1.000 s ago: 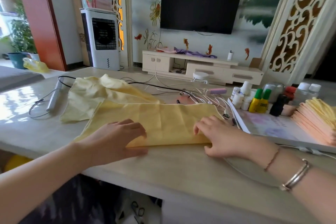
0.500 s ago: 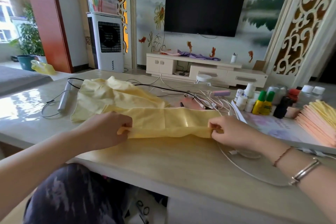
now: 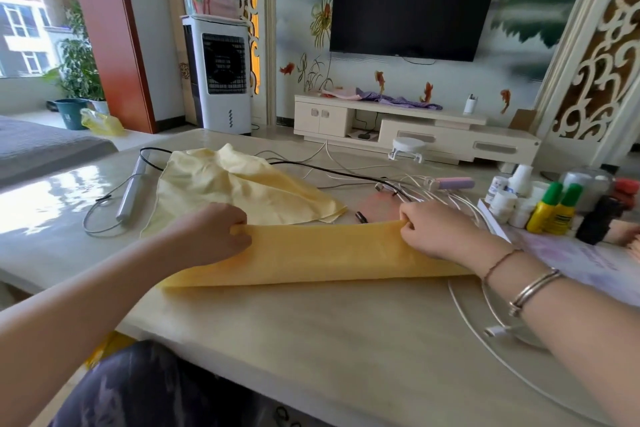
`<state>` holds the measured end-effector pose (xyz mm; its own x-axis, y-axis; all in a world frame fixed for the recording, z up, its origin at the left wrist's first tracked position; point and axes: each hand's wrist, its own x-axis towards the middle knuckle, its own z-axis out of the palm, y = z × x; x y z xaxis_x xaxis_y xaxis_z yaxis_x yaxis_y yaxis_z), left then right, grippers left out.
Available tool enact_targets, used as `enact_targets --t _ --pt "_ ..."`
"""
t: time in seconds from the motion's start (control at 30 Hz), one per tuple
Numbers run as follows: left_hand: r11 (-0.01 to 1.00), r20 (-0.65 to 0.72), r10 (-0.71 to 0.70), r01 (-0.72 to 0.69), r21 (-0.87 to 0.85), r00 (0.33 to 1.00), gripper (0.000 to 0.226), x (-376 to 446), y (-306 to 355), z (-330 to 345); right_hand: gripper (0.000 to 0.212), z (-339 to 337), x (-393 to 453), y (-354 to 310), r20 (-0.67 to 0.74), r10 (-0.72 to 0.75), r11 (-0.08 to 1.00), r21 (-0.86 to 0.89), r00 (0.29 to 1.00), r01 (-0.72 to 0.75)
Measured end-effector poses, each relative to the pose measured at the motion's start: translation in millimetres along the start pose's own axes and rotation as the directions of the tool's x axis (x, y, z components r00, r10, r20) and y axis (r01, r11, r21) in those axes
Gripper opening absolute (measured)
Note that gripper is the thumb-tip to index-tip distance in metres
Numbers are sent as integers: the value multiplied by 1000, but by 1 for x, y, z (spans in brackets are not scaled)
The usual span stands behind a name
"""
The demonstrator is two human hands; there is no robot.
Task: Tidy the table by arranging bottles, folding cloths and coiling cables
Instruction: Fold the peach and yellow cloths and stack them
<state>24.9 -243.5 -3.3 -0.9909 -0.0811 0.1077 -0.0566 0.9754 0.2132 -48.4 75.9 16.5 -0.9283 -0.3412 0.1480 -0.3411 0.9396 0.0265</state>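
Since a moment ago the far edge of the orange-yellow cloth (image 3: 322, 253) has been lifted higher off the worktop (image 3: 311, 340), so the cloth now slopes up from its near fold. The left hand (image 3: 211, 236) pinches the left top corner, fingers curled round it; the right hand (image 3: 440, 230) pinches the right corner likewise. Behind lies a crumpled pale yellow cloth (image 3: 235, 187), with tangled white cables (image 3: 426, 191) beside it and small bottles (image 3: 550, 208) grouped at the right.
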Motion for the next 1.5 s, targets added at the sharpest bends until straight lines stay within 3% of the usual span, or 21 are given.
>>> enact_targets --t 0.2,0.27,0.37,0.47,0.57,0.67,0.83,1.03,1.2,1.3,1.37,1.43,1.5 --pt "983 -41 -109 113 142 993 20 15 4 12 25 22 34 -5 59 107 983 -156 993 -96" --pt "975 -97 -91 108 195 991 32 14 8 16 28 33 38 -3 24 104 976 -194 994 -97" --pt "984 -260 25 23 178 965 52 12 19 24 27 43 38 2 -85 73 981 -176 994 -87" --pt "972 -387 210 -236 -20 898 44 11 49 29 24 41 28 9 -173 14 995 -92 985 -30" --pt "905 -315 303 -376 -202 899 31 14 88 42 26 30 7 12 -200 -27 997 65 979 41" --pt "891 -179 315 -355 -284 932 24 23 122 59 32 18 -23 15 -140 -56 987 142 989 76" --pt "955 -27 221 -222 -199 975 43 30 147 71 45 17 -55 19 -23 -65 997 -47 998 64" --pt "972 -51 184 -190 -137 982 66 25 146 79 28 24 -57 9 -109 24 968 -247 994 -50" --pt "980 -34 158 -161 -115 987 78 25 148 79 28 28 -58 4 -270 68 996 -45 961 -83" --pt "981 23 145 -141 -131 989 81 27 150 73 34 32 -52 -1 -396 30 995 96 918 9" --pt "980 96 144 -129 -150 985 80 30 151 69 41 31 -48 -9 -394 25 940 322 919 113" --pt "968 156 159 -123 -219 975 66 36 149 62 46 25 -47 -20 -340 -18 823 529 940 207" --pt "872 181 141 -35 -489 973 37 44 145 51 51 22 -46 -30 -274 -71 728 643 959 238"
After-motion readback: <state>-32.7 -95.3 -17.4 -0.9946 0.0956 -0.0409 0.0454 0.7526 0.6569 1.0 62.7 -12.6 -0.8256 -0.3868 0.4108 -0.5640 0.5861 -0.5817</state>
